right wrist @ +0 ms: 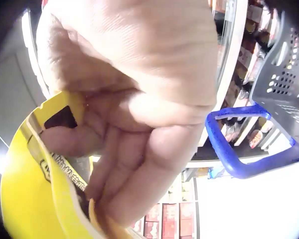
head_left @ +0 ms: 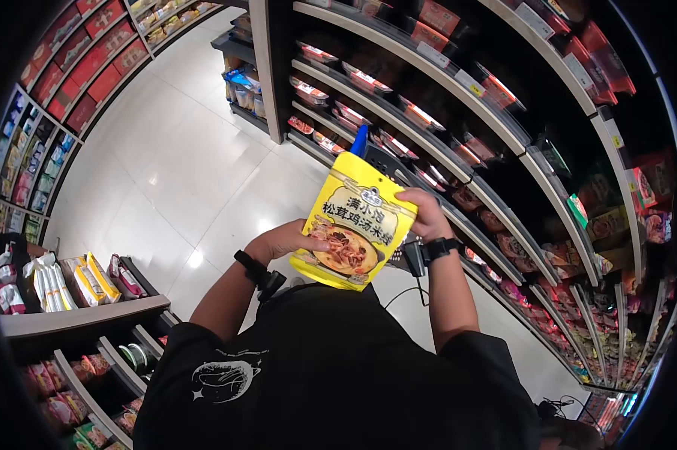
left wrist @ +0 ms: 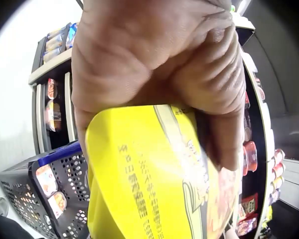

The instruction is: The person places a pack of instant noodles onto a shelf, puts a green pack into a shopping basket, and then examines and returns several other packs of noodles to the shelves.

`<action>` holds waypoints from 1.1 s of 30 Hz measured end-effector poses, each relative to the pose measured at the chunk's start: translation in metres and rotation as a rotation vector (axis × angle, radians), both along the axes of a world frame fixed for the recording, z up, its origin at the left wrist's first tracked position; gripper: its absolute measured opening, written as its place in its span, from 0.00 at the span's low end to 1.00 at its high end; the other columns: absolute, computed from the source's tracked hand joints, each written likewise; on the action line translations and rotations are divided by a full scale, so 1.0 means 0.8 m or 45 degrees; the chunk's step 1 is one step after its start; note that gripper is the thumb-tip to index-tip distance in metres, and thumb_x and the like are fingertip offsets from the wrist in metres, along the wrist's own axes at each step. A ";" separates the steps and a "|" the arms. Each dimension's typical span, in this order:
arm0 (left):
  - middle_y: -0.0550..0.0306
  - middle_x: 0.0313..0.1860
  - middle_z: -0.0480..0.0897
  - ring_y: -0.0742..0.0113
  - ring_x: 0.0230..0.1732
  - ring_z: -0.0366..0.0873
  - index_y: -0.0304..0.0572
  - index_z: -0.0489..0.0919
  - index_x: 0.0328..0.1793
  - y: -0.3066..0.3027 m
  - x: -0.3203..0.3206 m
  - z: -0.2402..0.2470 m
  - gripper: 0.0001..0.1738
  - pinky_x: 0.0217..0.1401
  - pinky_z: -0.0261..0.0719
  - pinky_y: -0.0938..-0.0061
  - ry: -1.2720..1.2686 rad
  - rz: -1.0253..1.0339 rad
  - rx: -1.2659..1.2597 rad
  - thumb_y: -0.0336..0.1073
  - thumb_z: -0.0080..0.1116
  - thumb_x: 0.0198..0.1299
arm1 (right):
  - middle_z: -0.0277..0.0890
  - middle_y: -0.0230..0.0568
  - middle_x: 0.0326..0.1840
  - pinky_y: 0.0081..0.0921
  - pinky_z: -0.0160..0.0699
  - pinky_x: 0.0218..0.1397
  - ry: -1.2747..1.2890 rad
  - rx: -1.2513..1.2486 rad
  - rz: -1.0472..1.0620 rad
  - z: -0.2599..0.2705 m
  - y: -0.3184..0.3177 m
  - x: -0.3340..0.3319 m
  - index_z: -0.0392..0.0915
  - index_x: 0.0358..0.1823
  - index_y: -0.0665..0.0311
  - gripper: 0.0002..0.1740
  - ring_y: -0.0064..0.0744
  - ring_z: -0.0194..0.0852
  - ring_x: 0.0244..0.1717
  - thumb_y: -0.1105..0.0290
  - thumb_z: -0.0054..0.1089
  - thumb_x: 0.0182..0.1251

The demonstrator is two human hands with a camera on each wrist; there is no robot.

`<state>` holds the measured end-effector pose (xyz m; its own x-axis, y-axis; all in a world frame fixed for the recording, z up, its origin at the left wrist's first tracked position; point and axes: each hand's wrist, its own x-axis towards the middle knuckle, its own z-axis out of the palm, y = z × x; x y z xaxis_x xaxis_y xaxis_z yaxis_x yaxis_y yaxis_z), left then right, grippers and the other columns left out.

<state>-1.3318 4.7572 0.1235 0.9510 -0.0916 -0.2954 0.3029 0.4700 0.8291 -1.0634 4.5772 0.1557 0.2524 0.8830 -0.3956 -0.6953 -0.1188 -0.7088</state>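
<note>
Black shirt (head_left: 331, 360) fills the near edge of the head view. Just beyond it both hands hold a yellow pouch (head_left: 355, 225) upright, with a grey basket (left wrist: 20, 191) just behind it and stocked shelves (head_left: 458, 82) to the right. Left hand (head_left: 286, 241) pinches the pouch's lower left edge, thumb on the printed face. Right hand (head_left: 427, 214) has its fingers curled round the upper right edge. For a steady look at the label, I judge both grips belong at the edges, clear of the print, with the face held flat.

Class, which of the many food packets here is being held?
The yellow pouch, gripped by left hand and right hand; no other packet is touched.
</note>
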 end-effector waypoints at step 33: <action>0.50 0.61 0.79 0.64 0.59 0.79 0.32 0.68 0.69 -0.079 0.000 0.011 0.28 0.63 0.77 0.71 -0.005 0.139 -0.135 0.31 0.60 0.65 | 0.74 0.40 0.65 0.27 0.72 0.66 -0.280 -0.150 -0.133 -0.016 -0.117 -0.168 0.63 0.72 0.67 0.36 0.29 0.75 0.61 0.65 0.68 0.66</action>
